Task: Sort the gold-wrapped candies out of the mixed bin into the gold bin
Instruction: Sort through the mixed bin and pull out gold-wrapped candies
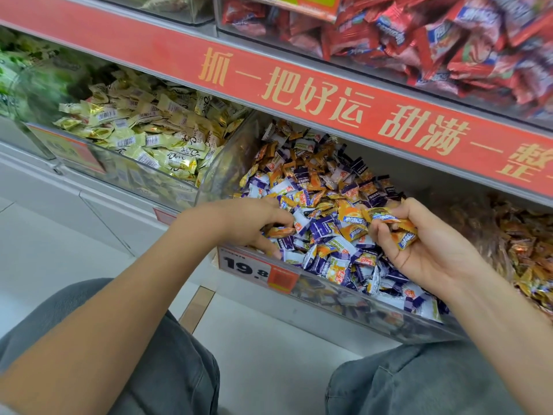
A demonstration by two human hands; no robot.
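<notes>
- Clear plastic mixed bin sits on the lower shelf, heaped with purple-and-white and orange-gold wrapped candies.
- Left hand reaches in at the bin's near left corner, palm down; its grip is closed on one orange-gold wrapped candy, fingers curled over it, other fingertips touching the pile.
- Right hand is held palm up over the right part of the bin; its grip clutches a bunch of gold-orange wrapped candies, fingers curled round them.
- Clear bin of darker gold-wrapped candies stands just beside the mixed bin, to the right.
- Clear bin of pale yellow-gold candies stands to the left.
- White-and-orange price tag reading 19.8 is on the mixed bin's front.
- Red shelf banner with gold lettering runs above; red-wrapped sweets fill the bin above that.
- Grey trouser knees show below, over pale floor tiles.
</notes>
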